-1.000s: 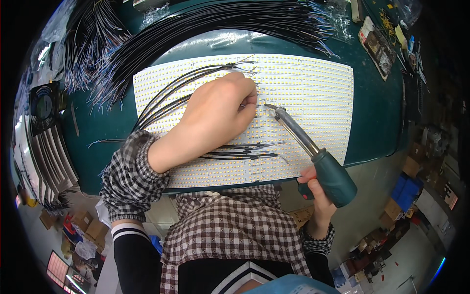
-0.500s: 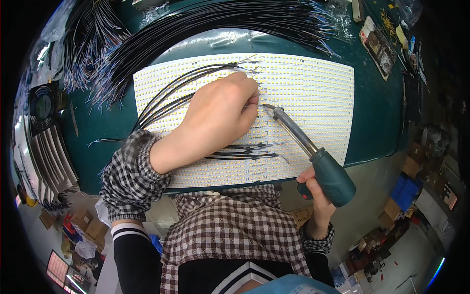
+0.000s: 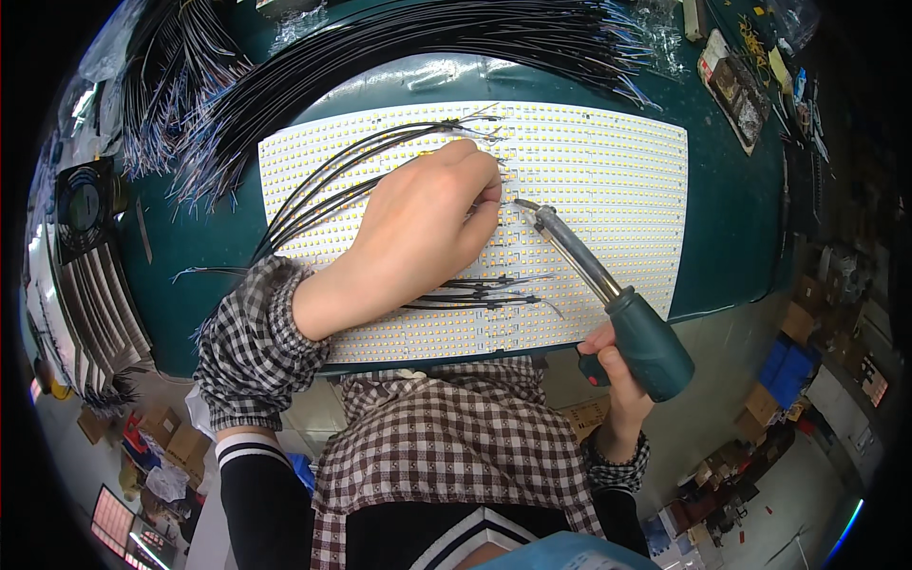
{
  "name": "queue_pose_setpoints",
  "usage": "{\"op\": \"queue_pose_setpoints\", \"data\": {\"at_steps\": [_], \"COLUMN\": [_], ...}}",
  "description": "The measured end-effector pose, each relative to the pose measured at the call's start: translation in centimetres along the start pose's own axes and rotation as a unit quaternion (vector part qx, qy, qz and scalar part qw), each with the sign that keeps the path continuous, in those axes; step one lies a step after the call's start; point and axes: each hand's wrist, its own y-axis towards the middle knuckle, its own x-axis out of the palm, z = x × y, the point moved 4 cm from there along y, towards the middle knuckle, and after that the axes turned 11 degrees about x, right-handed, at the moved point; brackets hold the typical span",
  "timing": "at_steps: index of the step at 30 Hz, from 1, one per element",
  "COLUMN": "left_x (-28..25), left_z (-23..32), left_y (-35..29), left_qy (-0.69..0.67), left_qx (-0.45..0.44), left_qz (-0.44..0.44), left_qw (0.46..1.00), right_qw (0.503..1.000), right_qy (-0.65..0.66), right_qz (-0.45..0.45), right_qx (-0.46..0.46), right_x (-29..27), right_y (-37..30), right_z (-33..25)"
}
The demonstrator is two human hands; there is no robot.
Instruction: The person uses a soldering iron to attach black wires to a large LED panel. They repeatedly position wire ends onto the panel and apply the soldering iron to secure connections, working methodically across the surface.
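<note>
A white LED panel (image 3: pixel 622 218) with rows of small yellow chips lies before me. Over its middle, my left hand (image 3: pixel 413 214) is closed, its fingertips curled in; what they pinch is hidden. Thin black cables (image 3: pixel 318 195) run from the left and pass under this hand. More black cables (image 3: pixel 484 293) with stripped ends lie on the panel below my wrist. My right hand (image 3: pixel 619 380) grips a green-handled soldering iron (image 3: pixel 651 342) at the panel's lower right. Its metal tip points up and left, just right of my left fingertips, close to the panel.
A large bundle of black cables (image 3: pixel 408 43) arcs across the back of the green table (image 3: pixel 727 209). At the far right lies a small tray with a dark block (image 3: pixel 736 90). A small fan (image 3: pixel 85 204) and a stack of pale panels (image 3: pixel 100 304) stand at left.
The soldering iron has shifted slightly to the right, its tip a little farther from my left fingertips. My left hand is almost still.
</note>
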Motion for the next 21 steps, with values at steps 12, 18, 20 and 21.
{"op": "queue_pose_setpoints", "data": {"at_steps": [12, 18, 20, 21], "left_x": [0.07, 0.14, 0.13, 0.15], "left_z": [-0.12, -0.11, -0.11, -0.11], "left_y": [-0.02, 0.0, 0.03, 0.02], "left_qy": [-0.008, 0.0, 0.001, 0.002], "left_qx": [0.002, 0.002, 0.001, 0.001], "left_qz": [0.006, 0.007, 0.007, 0.007], "left_qw": [1.0, 1.0, 1.0, 1.0], "right_qw": [0.999, 0.998, 0.997, 0.997], "right_qy": [-0.033, -0.055, -0.077, -0.078], "right_qz": [0.007, 0.005, 0.009, 0.008], "right_qx": [0.002, -0.001, -0.001, -0.006], "right_x": [-0.05, -0.15, -0.19, -0.18], "right_y": [0.13, 0.32, 0.28, 0.26], "right_z": [0.08, 0.2, -0.01, 0.01]}}
